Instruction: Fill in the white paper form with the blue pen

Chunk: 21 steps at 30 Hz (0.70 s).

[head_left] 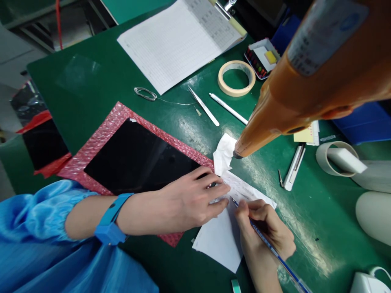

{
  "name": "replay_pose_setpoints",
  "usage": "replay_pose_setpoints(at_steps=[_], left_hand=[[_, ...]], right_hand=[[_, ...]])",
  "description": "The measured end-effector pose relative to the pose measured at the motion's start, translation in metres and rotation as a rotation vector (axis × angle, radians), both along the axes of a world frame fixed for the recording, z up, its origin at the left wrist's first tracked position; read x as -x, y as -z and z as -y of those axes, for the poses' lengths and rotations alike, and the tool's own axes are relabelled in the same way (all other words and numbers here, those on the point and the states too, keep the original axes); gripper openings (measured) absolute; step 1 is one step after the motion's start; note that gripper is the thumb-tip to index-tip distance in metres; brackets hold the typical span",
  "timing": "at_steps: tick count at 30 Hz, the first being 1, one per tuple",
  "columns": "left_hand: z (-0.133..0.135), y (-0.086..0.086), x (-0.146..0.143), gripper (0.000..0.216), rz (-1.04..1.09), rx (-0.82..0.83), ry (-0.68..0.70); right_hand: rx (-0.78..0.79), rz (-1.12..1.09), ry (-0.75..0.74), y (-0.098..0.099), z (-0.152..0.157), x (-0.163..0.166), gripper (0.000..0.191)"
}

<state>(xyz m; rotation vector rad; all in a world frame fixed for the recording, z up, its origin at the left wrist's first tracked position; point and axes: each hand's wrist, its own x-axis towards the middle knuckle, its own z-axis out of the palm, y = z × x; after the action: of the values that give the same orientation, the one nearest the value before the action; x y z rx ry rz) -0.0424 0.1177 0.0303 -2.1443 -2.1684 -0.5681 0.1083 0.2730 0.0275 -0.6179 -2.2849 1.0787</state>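
Note:
My right hand [265,232] is closed around a blue-and-white pen [275,252], its tip touching or just above a sheet of paper [220,242] with handwriting near its top. My left hand [195,195] lies across the sheet's left side and the near corner of a flat black panel [140,158], fingers stretched out and a little apart. Beneath the panel is pink bubble wrap [105,120]. A crumpled white tissue [224,150] sits just beyond my left fingertips. Part of the writing is hidden under my left hand.
An orange tool [275,106] hangs low over the right side. Farther back are a clipboard with forms [180,40], a tape roll [236,93], tweezers [204,106] and a white pen [229,108]. On the right lie a utility knife [295,167] and a cardboard ring [322,160].

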Motion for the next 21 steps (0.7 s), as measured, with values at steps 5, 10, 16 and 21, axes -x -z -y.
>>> replay_pose_setpoints(at_steps=[5,10,16,21], left_hand=[[0.0,0.0,0.001,0.021,0.008,0.0,-0.002],[0.0,0.0,0.001,0.021,0.003,-0.013,0.005],[0.0,-0.002,0.001,0.027,-0.009,0.005,0.009],[0.0,-0.002,0.0,0.026,0.001,-0.006,0.004]], right_hand=[[-0.009,-0.004,0.007,-0.001,0.0,0.001,0.044],[-0.041,0.0,0.003,-0.001,0.001,0.003,0.045],[-0.054,-0.015,0.02,0.0,0.0,0.002,0.046],[-0.073,-0.034,-0.089,0.002,-0.009,0.0,0.042]])
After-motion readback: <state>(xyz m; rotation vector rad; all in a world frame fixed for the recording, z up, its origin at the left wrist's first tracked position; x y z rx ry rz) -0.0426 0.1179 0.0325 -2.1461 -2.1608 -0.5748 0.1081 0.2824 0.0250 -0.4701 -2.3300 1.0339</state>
